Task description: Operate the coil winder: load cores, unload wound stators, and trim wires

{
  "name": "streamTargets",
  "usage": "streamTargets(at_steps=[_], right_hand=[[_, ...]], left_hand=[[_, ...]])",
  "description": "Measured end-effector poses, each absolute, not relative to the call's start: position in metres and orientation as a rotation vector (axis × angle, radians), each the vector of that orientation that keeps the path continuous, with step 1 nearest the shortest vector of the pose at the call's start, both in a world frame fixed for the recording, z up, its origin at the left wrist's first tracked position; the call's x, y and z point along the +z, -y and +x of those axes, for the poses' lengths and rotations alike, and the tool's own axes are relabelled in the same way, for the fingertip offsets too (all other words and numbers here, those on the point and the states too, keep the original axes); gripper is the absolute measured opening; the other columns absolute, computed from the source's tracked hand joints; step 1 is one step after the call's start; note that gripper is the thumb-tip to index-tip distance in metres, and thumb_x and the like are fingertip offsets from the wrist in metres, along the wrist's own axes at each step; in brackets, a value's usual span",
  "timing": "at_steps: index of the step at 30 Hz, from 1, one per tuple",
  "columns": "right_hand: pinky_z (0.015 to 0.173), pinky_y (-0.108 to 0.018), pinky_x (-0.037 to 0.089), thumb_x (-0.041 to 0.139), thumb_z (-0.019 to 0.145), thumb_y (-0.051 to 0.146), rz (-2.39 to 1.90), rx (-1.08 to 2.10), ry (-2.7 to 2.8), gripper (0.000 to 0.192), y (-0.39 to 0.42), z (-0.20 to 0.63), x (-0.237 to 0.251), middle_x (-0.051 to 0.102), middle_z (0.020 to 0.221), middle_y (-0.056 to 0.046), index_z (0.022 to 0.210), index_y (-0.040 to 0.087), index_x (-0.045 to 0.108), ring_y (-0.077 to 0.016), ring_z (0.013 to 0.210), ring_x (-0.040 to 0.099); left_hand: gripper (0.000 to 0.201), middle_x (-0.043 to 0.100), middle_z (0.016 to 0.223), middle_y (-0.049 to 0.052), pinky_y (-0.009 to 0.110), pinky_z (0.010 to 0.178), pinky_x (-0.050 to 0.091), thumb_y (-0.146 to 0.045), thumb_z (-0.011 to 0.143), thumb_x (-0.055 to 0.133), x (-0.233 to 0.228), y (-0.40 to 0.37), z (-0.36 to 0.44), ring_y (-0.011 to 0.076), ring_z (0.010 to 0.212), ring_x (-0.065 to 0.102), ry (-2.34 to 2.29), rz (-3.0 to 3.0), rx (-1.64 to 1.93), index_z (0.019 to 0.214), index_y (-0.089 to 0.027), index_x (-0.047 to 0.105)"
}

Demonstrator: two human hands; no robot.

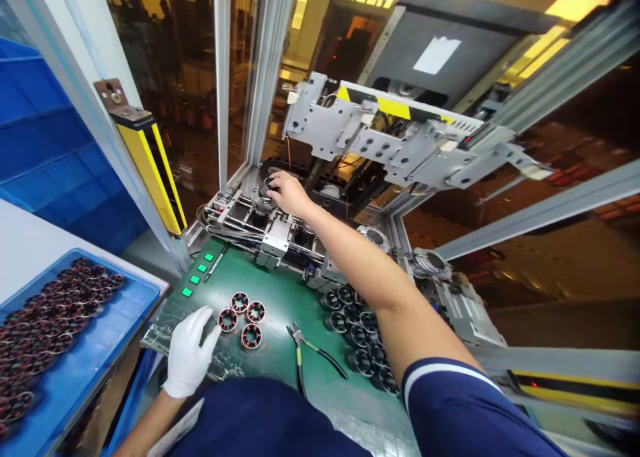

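My left hand [191, 349], in a white glove, is over the table's left edge with thumb and fingers apart, holding nothing. Just beyond its fingertips lies a wire-wound motor stator [227, 319], grouped with several like it, such as the front stator [251, 336]. My bare right hand [286, 191] reaches far forward, its fingers closed around a dark round housing [267, 186] at the left metal fixture [263, 202]. The fingers hide part of that housing. Below my right forearm, several black round housings [359, 335] stand bunched on the green table [280, 293].
Diagonal cutters [300, 343] and a pen [215, 264] lie on the table, beside several green squares [194, 279]. Left is a blue tray [107, 330] of stators. A metal plate assembly [380, 140] overhangs the fixtures. A yellow sensor bar [150, 170] and frame posts flank the opening.
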State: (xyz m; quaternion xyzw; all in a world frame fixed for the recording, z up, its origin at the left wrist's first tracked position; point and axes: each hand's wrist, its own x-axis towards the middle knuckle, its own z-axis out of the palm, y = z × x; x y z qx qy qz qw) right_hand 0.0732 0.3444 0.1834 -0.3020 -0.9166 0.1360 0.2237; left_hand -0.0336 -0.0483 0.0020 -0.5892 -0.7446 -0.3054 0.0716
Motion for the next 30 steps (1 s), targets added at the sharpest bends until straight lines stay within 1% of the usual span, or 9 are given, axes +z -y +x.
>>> streamTargets(at_steps=[6, 13, 16, 19, 22, 24, 27, 30], right_hand=[[0.106, -0.039, 0.045, 0.065, 0.086, 0.018, -0.862, 0.304, 2.631, 0.013, -0.356, 0.073, 0.17, 0.06, 0.124, -0.013, 0.096, 0.011, 0.07, -0.0255, 0.114, 0.058], [0.101, -0.046, 0.049, 0.069, 0.084, 0.019, -0.98, 0.167, 2.695, 0.009, -0.354, 0.062, 0.18, 0.063, 0.112, -0.014, 0.087, 0.01, 0.069, -0.0301, 0.107, 0.061], [0.1, -0.046, 0.05, 0.071, 0.082, 0.017, -1.018, 0.133, 2.729, 0.009, -0.352, 0.054, 0.186, 0.065, 0.106, -0.014, 0.088, 0.011, 0.069, -0.0308, 0.104, 0.062], [0.098, -0.049, 0.051, 0.07, 0.082, 0.015, -1.029, 0.116, 2.772, 0.011, -0.351, 0.051, 0.191, 0.066, 0.105, -0.016, 0.09, 0.009, 0.07, -0.0343, 0.104, 0.063], [0.1, -0.049, 0.051, 0.067, 0.085, 0.018, -0.982, 0.105, 2.808, 0.016, -0.348, 0.057, 0.194, 0.066, 0.112, -0.019, 0.094, 0.006, 0.071, -0.0354, 0.109, 0.063], [0.106, -0.045, 0.049, 0.063, 0.088, 0.019, -0.917, 0.105, 2.827, 0.022, -0.346, 0.066, 0.193, 0.063, 0.124, -0.018, 0.103, 0.005, 0.071, -0.0333, 0.118, 0.06], [0.113, -0.044, 0.044, 0.05, 0.089, 0.009, -0.775, 0.07, 2.839, 0.039, -0.34, 0.082, 0.188, 0.051, 0.144, -0.016, 0.124, 0.006, 0.065, -0.0303, 0.134, 0.049], [0.117, -0.047, 0.04, 0.042, 0.082, 0.0, -0.692, 0.039, 2.826, 0.056, -0.336, 0.09, 0.181, 0.046, 0.149, -0.017, 0.135, 0.003, 0.057, -0.0294, 0.141, 0.042]], left_hand=[[0.035, 0.072, 0.119, 0.015, 0.048, 0.094, 0.056, -0.041, 0.096, 0.053, 0.006, 0.049, -0.034, 0.0311, 0.11, 0.069, 2.301, -1.806, -0.876, 0.119, -0.018, 0.065], [0.036, 0.071, 0.12, 0.017, 0.05, 0.094, 0.055, -0.041, 0.096, 0.054, 0.006, 0.046, -0.034, 0.0324, 0.111, 0.068, 2.305, -1.847, -0.876, 0.12, -0.016, 0.063], [0.036, 0.071, 0.121, 0.017, 0.051, 0.095, 0.055, -0.041, 0.096, 0.054, 0.006, 0.045, -0.034, 0.0324, 0.112, 0.067, 2.327, -1.848, -0.875, 0.12, -0.017, 0.064], [0.035, 0.071, 0.121, 0.016, 0.05, 0.095, 0.054, -0.041, 0.096, 0.054, 0.006, 0.045, -0.034, 0.0321, 0.112, 0.067, 2.329, -1.836, -0.87, 0.12, -0.017, 0.063], [0.034, 0.071, 0.121, 0.016, 0.048, 0.095, 0.054, -0.041, 0.096, 0.055, 0.006, 0.045, -0.034, 0.0315, 0.111, 0.067, 2.32, -1.838, -0.868, 0.119, -0.017, 0.063], [0.034, 0.071, 0.121, 0.016, 0.047, 0.095, 0.054, -0.041, 0.096, 0.055, 0.005, 0.045, -0.034, 0.0311, 0.111, 0.067, 2.318, -1.843, -0.866, 0.119, -0.017, 0.064], [0.036, 0.071, 0.12, 0.016, 0.047, 0.095, 0.053, -0.042, 0.096, 0.055, 0.003, 0.045, -0.034, 0.031, 0.11, 0.067, 2.288, -1.836, -0.865, 0.118, -0.015, 0.064], [0.038, 0.071, 0.119, 0.016, 0.046, 0.095, 0.052, -0.042, 0.096, 0.055, 0.0, 0.046, -0.034, 0.0309, 0.11, 0.067, 2.255, -1.834, -0.868, 0.118, -0.014, 0.064]])
